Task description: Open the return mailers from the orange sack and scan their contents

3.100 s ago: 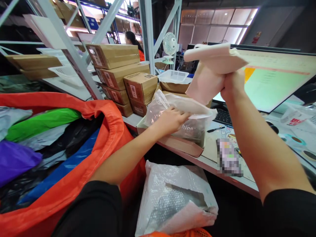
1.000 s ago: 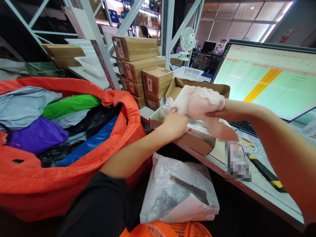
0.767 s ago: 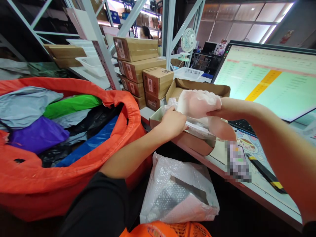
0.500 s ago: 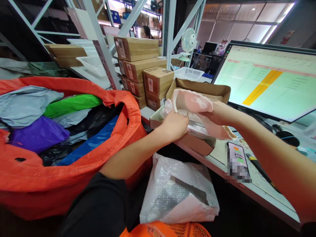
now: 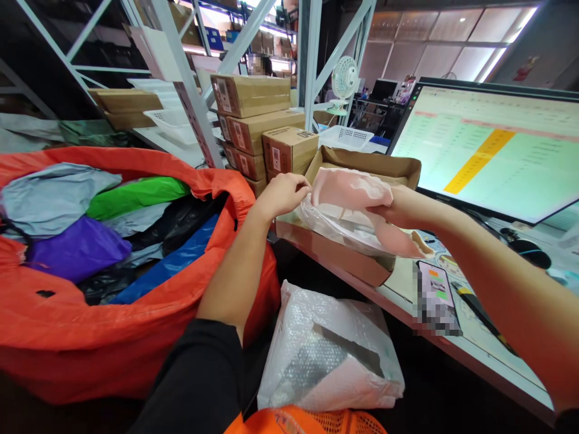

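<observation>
My left hand (image 5: 284, 194) is closed in a pinch at the left edge of a clear plastic wrap (image 5: 319, 222), just beside a pink foam sheet (image 5: 346, 185). Part of what its fingertips hold is hidden. My right hand (image 5: 392, 202) grips the foam sheet from the right, with some fingers out of sight behind it. A flap of the pink sheet hangs down below that hand. Sheet and plastic lie over an open cardboard box (image 5: 375, 160) on the desk. Below, a parcel in bubble wrap (image 5: 335, 355) lies near my body.
A large orange-red bag (image 5: 181, 343) of coloured mailer pouches stands at left. Stacked cartons (image 5: 253, 96) rise behind the box. To the right are a phone (image 5: 436, 295), a yellow-and-black cutter (image 5: 484, 316) and a monitor (image 5: 488, 150). A small fan (image 5: 344, 78) stands farther back.
My left hand has moved up and left, from the front of the foam sheet to the left edge of the plastic. My right hand keeps its hold on the sheet, nearly still.
</observation>
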Demonstrator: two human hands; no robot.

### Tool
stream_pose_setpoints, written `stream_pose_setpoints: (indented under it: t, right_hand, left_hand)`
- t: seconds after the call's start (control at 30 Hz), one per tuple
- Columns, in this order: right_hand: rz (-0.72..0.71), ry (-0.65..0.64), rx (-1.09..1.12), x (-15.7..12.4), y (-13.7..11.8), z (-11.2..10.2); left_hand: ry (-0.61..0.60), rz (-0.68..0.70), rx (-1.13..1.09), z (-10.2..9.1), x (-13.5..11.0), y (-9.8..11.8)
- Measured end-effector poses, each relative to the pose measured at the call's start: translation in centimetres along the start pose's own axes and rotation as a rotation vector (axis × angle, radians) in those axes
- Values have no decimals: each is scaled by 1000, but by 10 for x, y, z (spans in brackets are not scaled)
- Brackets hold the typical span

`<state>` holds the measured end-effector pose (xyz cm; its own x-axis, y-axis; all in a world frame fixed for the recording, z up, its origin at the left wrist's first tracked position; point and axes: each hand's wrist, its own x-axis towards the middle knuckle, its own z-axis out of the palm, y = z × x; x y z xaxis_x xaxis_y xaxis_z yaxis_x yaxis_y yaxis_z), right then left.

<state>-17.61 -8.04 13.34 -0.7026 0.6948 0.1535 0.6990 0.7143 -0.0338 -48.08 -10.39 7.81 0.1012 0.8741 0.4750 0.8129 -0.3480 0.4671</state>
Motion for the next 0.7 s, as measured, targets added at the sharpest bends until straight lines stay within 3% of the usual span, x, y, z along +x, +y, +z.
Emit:
stream_pose_setpoints:
  t: [0.13,0.4,0.7]
  right_hand:
    - [28,-16,-7,-2,4,2]
    - [21,-33,-20,-6,-1,-5]
    - [53,-87,-142,-11,-1,-7]
  left_hand:
    - [88,44,-25,1,-5,4]
    - [4,-3,5,-2,-7,10]
    - [96,62,-18,-3,-8,19]
